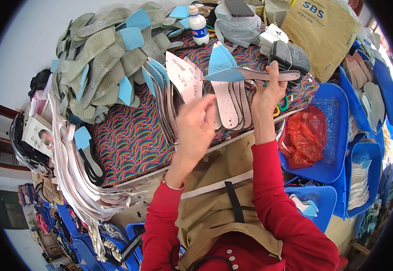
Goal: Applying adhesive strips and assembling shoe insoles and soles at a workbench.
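Note:
My right hand (271, 90) grips a shoe insole (250, 75) with a pale strip and a pointed blue end, held edge-up across the table with its blue end to the left. My left hand (195, 128) is curled closed and slightly blurred in front of the stacks; anything between its fingers is hidden. Just beyond it lies a fanned row of insoles with blue tips (160, 99). A pinkish-white insole piece (185, 74) leans beside them. Under the held insole, another overlapping group of insoles (228, 106) rests near the table's front edge.
Grey insoles (104, 56) heap high at the back left of the patterned cloth (126, 140). A bottle (198, 27), a phone (239, 8) and black pads (289, 58) stand at the back. Right sits a blue bin (336, 131) with a red bag (305, 135). White strips (70, 167) hang at left.

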Action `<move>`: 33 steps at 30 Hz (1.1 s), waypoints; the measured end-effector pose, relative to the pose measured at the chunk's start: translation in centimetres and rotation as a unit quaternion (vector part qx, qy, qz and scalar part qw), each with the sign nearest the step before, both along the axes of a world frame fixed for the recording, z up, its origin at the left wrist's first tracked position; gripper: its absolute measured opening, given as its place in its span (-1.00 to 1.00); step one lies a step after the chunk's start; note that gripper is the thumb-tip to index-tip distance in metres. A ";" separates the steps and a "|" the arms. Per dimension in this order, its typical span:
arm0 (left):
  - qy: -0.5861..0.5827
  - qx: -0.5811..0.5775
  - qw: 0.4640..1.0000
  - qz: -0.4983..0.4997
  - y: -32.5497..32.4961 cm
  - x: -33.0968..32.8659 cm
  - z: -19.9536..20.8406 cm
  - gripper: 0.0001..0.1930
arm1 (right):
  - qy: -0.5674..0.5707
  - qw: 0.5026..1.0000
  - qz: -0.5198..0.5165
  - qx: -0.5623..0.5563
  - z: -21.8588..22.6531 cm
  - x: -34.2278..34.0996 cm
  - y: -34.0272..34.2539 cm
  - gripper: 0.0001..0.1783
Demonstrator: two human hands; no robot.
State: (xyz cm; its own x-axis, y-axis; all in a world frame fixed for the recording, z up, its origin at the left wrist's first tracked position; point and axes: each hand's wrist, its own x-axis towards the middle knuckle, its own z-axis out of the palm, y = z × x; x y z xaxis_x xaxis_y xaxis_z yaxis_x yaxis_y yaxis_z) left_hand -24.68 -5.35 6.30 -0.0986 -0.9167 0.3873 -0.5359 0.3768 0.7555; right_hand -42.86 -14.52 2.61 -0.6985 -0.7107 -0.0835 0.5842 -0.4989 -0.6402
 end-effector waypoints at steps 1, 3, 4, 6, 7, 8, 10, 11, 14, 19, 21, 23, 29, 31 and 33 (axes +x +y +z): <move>0.046 0.112 0.992 -0.028 0.3 -0.8 -0.5 -0.59 | 0.035 0.999 0.017 -0.010 0.0 0.1 0.9 -0.77; 0.056 0.115 0.991 -0.032 -0.2 -2.8 -1.5 -0.54 | 0.077 0.996 0.042 0.007 0.2 0.3 2.8 -0.82; 0.053 0.124 0.991 -0.025 -0.3 -3.7 -1.8 -0.54 | 0.078 0.996 0.049 0.005 0.3 0.3 3.9 -0.82; 0.194 0.117 0.974 -0.009 -0.9 -5.0 -2.0 -0.48 | 0.213 0.968 0.127 -0.049 0.5 0.3 5.9 -0.76; 0.194 0.114 0.974 -0.005 -1.1 -5.3 -1.8 -0.48 | 0.211 0.968 0.134 -0.036 0.6 0.3 6.5 -0.76; 0.222 0.081 0.972 -0.015 -1.2 -5.8 -1.7 -0.47 | 0.255 0.956 0.141 -0.042 0.6 0.3 7.2 -0.75; 0.275 0.012 0.961 -0.034 -1.5 -6.3 -1.0 -0.46 | 0.343 0.926 0.151 -0.054 0.4 0.2 8.0 -0.72; 0.300 -0.023 0.953 -0.044 -1.7 -6.5 -0.7 -0.46 | 0.394 0.904 0.155 -0.058 0.1 0.3 8.2 -0.71; 0.203 -0.043 0.976 -0.066 -2.6 -6.0 0.0 -0.40 | 0.543 0.827 0.137 -0.047 -0.9 0.6 7.9 -0.67; 0.172 0.018 0.982 -0.075 -2.6 -5.4 0.3 -0.47 | 0.706 0.699 0.107 -0.031 -0.6 -1.3 7.1 -0.59; 0.146 0.003 0.988 -0.057 -2.3 -4.5 0.5 -0.49 | 0.650 0.746 0.109 0.092 0.9 -3.0 7.4 -0.60; -0.012 -0.164 0.983 0.079 -1.0 -1.9 0.8 -0.52 | 0.692 0.714 0.045 0.096 2.3 -3.1 7.9 -0.67; 0.095 -0.049 0.979 0.173 -0.9 6.3 0.2 -0.34 | 0.690 0.686 0.215 -0.090 1.6 7.5 7.9 -0.41; 0.311 0.147 0.933 0.103 -1.0 7.5 -0.3 -0.28 | 0.678 0.687 0.247 -0.084 1.0 9.6 7.1 -0.32; 0.330 0.159 0.926 0.092 -0.8 8.0 -0.5 -0.26 | 0.696 0.669 0.248 -0.078 0.6 9.4 6.5 -0.29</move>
State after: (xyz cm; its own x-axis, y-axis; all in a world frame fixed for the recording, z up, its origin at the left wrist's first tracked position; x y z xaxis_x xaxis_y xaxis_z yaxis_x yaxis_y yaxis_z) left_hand -16.67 -6.15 5.76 0.2326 -0.9725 0.0152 0.0485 0.0272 0.9985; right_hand -33.46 -8.02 3.20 0.3032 -0.8080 0.5051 -0.4042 -0.5891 -0.6997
